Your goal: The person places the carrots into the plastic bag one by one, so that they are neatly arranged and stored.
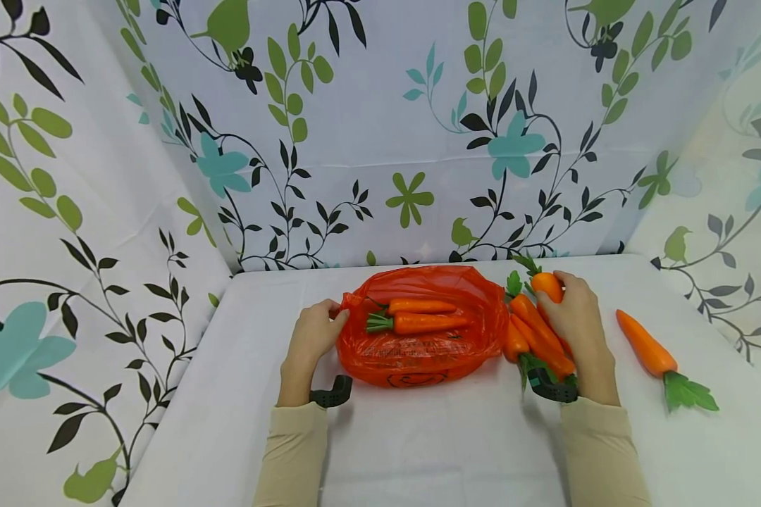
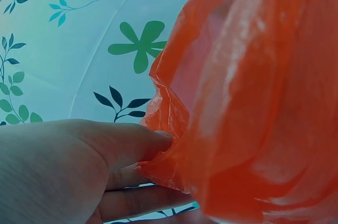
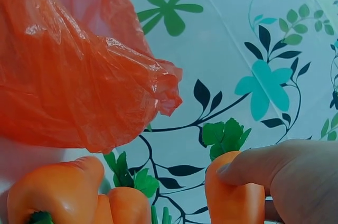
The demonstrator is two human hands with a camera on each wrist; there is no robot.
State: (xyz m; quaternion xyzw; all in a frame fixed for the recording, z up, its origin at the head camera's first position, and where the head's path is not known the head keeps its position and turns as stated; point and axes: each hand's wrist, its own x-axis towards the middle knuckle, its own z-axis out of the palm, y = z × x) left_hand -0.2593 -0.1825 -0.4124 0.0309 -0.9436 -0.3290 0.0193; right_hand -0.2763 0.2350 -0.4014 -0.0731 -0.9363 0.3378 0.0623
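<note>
A red plastic bag [image 1: 412,366] lies mouth-up on the white table, with two toy-like orange carrots [image 1: 430,323] inside it. My left hand [image 1: 312,332] pinches the bag's left edge between thumb and fingers, and the left wrist view shows the thumb [image 2: 150,142] on the crumpled film. To the right of the bag, my right hand [image 1: 573,310] grips an orange carrot [image 3: 232,195] near its leafy top, thumb across it. That carrot is upright in the right wrist view, over a pile of carrots [image 1: 535,338] beside the bag. Its lower end is hidden.
Another carrot [image 1: 647,345] with a green leafy top lies apart at the right. In the right wrist view a rounded, shiny orange vegetable [image 3: 58,189] shows below the bag. A patterned cloth [image 1: 380,162] hangs behind the white tabletop [image 1: 418,443].
</note>
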